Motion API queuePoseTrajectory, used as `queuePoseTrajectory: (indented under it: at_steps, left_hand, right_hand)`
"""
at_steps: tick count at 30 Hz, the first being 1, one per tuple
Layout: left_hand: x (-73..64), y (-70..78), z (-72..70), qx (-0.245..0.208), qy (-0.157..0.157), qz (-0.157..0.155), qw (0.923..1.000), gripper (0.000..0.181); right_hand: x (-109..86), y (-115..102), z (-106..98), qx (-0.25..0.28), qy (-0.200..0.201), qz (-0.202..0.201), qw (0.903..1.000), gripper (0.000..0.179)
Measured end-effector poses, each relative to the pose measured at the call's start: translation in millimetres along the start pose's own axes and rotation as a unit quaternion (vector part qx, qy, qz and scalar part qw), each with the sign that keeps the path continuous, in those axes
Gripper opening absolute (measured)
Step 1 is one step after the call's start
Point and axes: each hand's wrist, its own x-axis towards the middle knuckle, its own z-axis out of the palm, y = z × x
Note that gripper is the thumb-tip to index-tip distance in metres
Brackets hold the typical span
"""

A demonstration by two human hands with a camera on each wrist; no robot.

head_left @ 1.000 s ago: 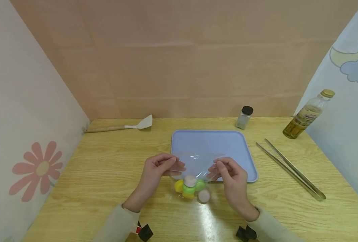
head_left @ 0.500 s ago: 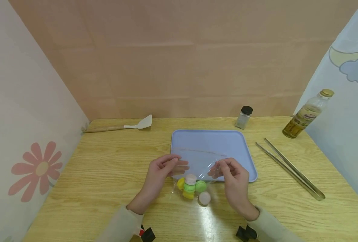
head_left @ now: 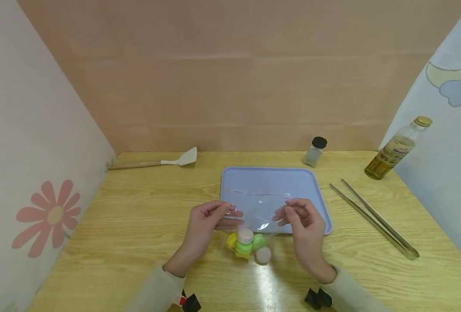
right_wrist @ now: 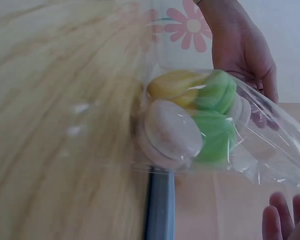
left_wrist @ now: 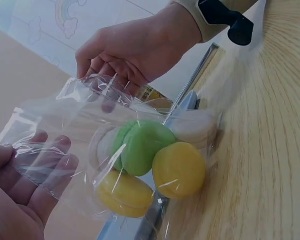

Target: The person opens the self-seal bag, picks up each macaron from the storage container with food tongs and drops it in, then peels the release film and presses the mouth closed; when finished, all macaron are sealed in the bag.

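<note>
Between both hands hangs a clear plastic bag [head_left: 262, 211] with macarons at its bottom, close over the table. Thumb and fingers of my left hand [head_left: 204, 227] pinch the bag's left edge; my right hand [head_left: 307, 229] pinches the right edge. A thin reddish line runs along the bag's top. Inside, a pale macaron [head_left: 245, 235] sits above a green one [head_left: 244, 248], with another green one [head_left: 258, 241] beside them. Yellow macarons [left_wrist: 178, 170] show in the left wrist view. A second pale macaron [right_wrist: 170, 131] lies in the bag's right corner.
A blue tray [head_left: 269, 177] lies just behind the bag, partly overlapped by it. Metal tongs [head_left: 374, 219] and an oil bottle [head_left: 392, 149] are at the right. At the back are a small black-capped jar [head_left: 314, 152] and a wooden-handled spatula [head_left: 152, 164].
My right hand has shifted slightly right and my left hand slightly right too. The bag's top edge has spread farther back over the tray, and its reddish line shows more clearly.
</note>
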Motion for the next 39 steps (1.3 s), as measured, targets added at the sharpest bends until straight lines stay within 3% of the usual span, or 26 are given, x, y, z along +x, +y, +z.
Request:
queuePoseTrajectory:
  at_steps: [4,7,10,13,16,20,27,39]
  left_hand:
    - [-1.3,4.8,3.7,0.003,0.003,-0.006,1.0,0.028]
    - [-1.9,7.3,5.6,0.004,0.003,-0.006,1.0,0.029]
    - [-2.6,9.4,6.5,0.002,0.001,-0.001,1.0,0.03]
    - [-4.0,12.1,7.5,0.003,0.001,0.004,1.0,0.031]
    - [-5.5,13.0,9.5,0.0,-0.005,0.016,0.9999,0.03]
    - [-6.9,11.2,13.0,-0.01,-0.031,0.038,0.9988,0.028]
    - [-7.7,13.1,18.4,-0.013,-0.044,0.03,0.9985,0.029]
    - [-9.2,13.4,19.0,-0.003,-0.045,0.022,0.9987,0.029]
  right_hand:
    - [12.8,-4.4,-0.8,0.039,0.015,-0.093,0.9947,0.022]
    - [25.4,-17.0,4.8,-0.032,0.021,-0.172,0.9844,0.018]
    - [38.6,-39.1,21.2,-0.148,-0.004,-0.235,0.9606,0.013]
    - [47.7,-54.6,39.2,-0.243,-0.068,-0.268,0.9297,0.018]
    - [51.1,-53.4,50.7,-0.281,-0.141,-0.258,0.9135,0.019]
    - [51.2,-49.7,60.7,-0.305,-0.205,-0.207,0.907,0.013]
    - [51.6,-45.2,59.9,-0.337,-0.209,-0.175,0.9011,0.024]
    - [51.6,-42.2,59.0,-0.299,-0.229,-0.139,0.9158,0.022]
